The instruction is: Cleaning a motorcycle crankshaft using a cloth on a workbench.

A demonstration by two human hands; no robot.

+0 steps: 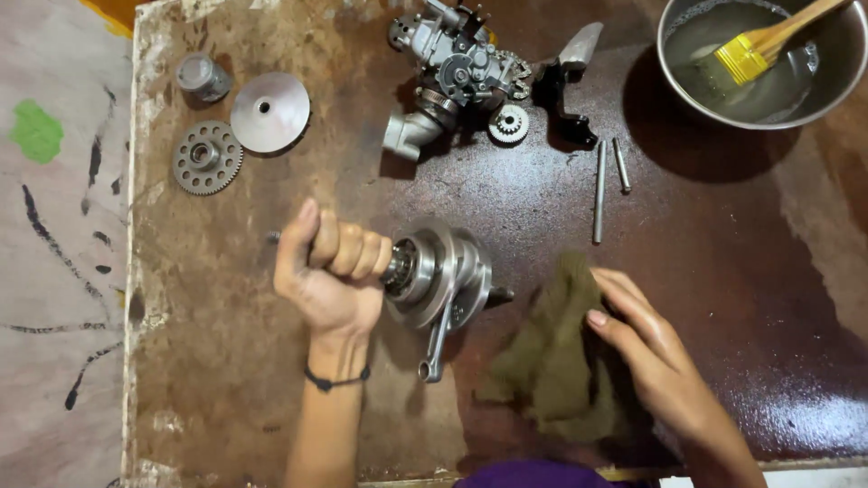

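Crankshaft (443,271) is sitting near the middle of the worn brown table (723,298), and I am taking it as my landmark. My left hand (330,276) is fisting tightly around its left shaft end, fingers fully curled, holding the assembly with the shaft lying level. From the crankshaft's webs the connecting rod (436,343) is hanging down toward me. Just right of the crankshaft, my right hand (646,357) is lying on an olive-green rag (551,370), fingers mostly straight and pressing on the cloth rather than gripping it; the rag is lying near the crankshaft's right tip, though I cannot tell whether they are touching. Beyond the crankshaft, farther from me, a grey carburettor (448,77) is resting with a small gear (508,124) beside it. Right of that, two thin metal pins (610,176) are lying side by side. Far up and right of the crankshaft a steel bowl (836,86) is holding liquid and a yellow-bristled brush (750,54). Up and left of the crankshaft, a toothed gear (207,157), a smooth disc (269,111) and a small cylinder (201,77) are lying close together.
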